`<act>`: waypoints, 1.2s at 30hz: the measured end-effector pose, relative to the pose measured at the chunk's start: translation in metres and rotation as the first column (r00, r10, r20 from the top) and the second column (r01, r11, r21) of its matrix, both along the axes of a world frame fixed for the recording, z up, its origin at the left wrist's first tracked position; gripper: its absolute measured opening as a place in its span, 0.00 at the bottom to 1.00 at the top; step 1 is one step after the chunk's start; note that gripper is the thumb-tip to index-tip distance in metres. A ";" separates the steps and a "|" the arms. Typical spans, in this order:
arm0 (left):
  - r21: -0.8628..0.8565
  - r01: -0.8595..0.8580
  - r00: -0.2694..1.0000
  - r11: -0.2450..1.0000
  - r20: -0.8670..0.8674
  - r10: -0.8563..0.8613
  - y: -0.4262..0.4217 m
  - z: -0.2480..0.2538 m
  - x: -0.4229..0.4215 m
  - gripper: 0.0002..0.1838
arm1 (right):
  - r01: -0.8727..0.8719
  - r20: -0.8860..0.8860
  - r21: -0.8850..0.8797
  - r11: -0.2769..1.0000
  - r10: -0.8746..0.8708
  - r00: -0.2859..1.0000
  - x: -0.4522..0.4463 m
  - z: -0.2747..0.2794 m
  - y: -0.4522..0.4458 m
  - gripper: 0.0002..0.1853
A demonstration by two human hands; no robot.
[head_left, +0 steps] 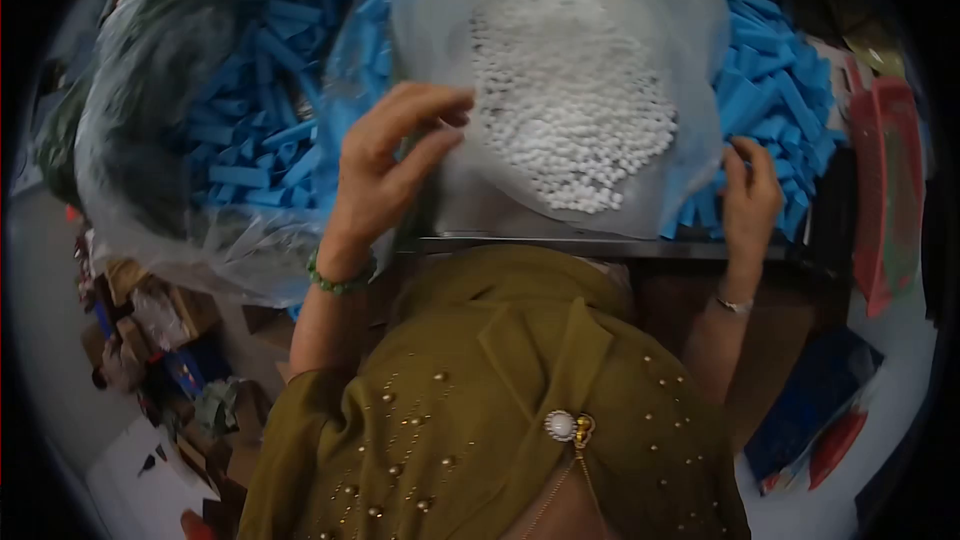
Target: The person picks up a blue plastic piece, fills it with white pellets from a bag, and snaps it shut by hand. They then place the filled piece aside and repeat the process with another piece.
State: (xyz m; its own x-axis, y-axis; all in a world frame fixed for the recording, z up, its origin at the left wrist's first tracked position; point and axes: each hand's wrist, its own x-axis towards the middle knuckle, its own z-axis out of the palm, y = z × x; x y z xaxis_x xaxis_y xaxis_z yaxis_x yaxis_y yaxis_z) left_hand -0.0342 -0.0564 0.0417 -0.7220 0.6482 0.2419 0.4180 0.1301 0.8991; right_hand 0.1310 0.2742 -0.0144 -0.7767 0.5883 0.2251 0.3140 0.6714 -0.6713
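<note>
My left hand (395, 155) hovers at the left edge of a clear plastic sheet or bag. Its fingers bend to the right and the thumb stands apart from them, with nothing visible between. On the plastic lies a heap of small white beads (575, 100). My right hand (752, 195) is at the near side of a pile of blue pieces (765, 80), to the right of the beads. Its fingers are curled in, and whatever they hold is hidden.
On the left, a large clear plastic bag (130, 140) holds many short blue tube-like pieces (265, 130). A pink basket (885, 190) stands at the far right. The metal table edge (570, 243) runs before my body. Boxes and clutter (170, 320) lie on the floor at left.
</note>
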 end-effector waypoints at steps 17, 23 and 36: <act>-0.657 -0.631 0.690 0.413 -0.718 -0.088 -0.115 -0.057 -0.114 0.12 | -0.302 -0.325 -0.303 0.904 0.200 0.924 -0.010 0.071 -0.088 0.10; -0.672 -0.584 0.702 0.456 -0.700 -0.132 -0.126 -0.054 -0.122 0.11 | -0.399 -0.331 -0.281 0.873 0.302 0.894 -0.017 0.072 -0.104 0.08; 0.149 -0.138 0.968 0.979 0.231 0.101 -0.047 0.016 -0.026 0.13 | -0.555 -0.318 -0.334 0.762 0.463 0.827 -0.050 0.057 -0.129 0.14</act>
